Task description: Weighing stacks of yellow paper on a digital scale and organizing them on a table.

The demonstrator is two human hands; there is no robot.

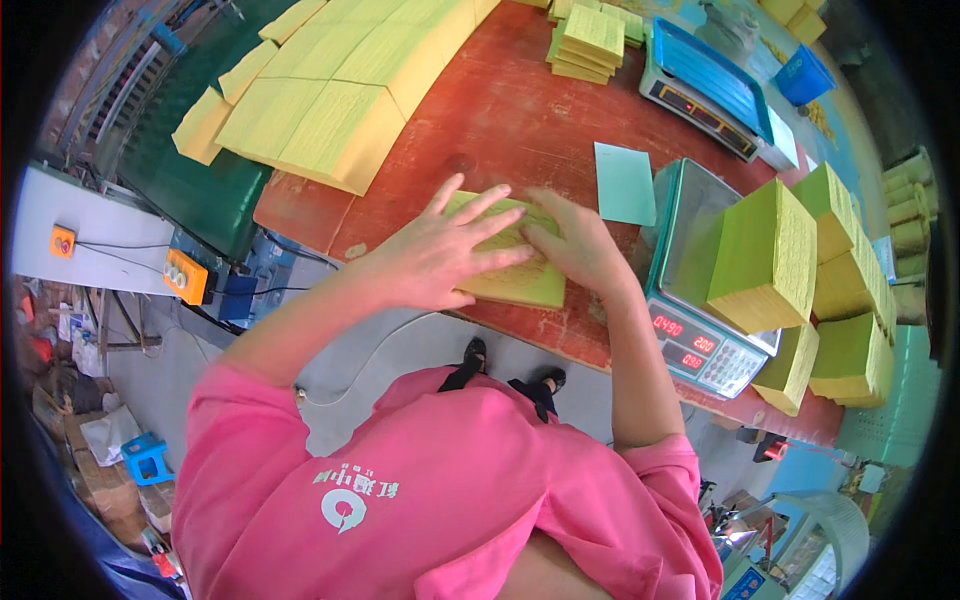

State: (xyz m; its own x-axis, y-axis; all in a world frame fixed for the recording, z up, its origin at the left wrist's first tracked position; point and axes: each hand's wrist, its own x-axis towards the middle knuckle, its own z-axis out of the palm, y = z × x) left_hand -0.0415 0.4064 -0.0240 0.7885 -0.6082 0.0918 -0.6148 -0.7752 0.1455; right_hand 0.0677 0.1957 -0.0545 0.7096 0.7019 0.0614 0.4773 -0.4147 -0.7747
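A low stack of yellow paper sheets (530,285) lies near the front edge of the red table, under both my hands. My left hand (430,258) rests over its left part with the fingers spread wide. On its far right part is my right hand (582,240), slightly blurred, thumb and forefinger apart and touching the top. The hands cover much of the sheets. Just right of them stands a digital scale (655,270) with a lit red display, bearing a thick block of yellow paper (765,255).
Large yellow paper blocks (330,120) fill the far left; more blocks (850,355) stand beyond the scale. A pale green sheet (625,185) lies beside it. Farther back are small paper stacks (590,40), a blue-tray scale (705,75) and a blue bin (803,75). Orange switch boxes (186,277) sit left.
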